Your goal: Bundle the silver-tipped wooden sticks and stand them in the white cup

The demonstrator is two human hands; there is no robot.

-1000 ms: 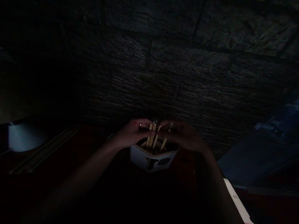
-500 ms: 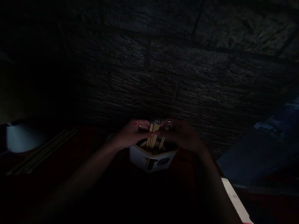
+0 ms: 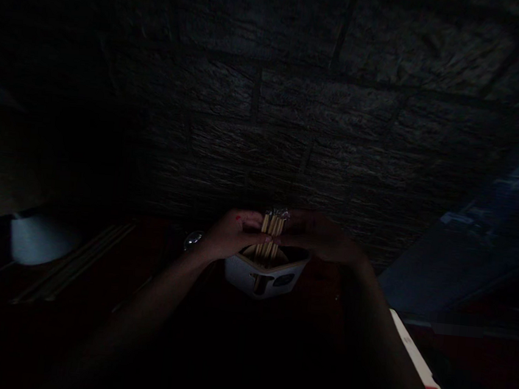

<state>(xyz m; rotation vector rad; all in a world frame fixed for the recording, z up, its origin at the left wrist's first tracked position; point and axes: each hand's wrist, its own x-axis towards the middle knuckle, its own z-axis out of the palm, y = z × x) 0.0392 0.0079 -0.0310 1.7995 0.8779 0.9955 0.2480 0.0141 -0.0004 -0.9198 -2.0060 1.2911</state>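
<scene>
L hand (image 3: 232,232) & R hand (image 3: 324,237) clamped on wooden chopsticks (image 3: 272,224), prob. bunching 'em in white holder (image 3: 239,276); next needs steady grip.

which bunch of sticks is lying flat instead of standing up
The sticks at the left, beside the pale cone-shaped object, lie flat; the other bunch stands in the white container, between left hand and right hand.

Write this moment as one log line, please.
left hand: holding wooden sticks | right hand: holding same bunch | white box: below, sticks' lower ends inside | lighting: very dim
</scene>
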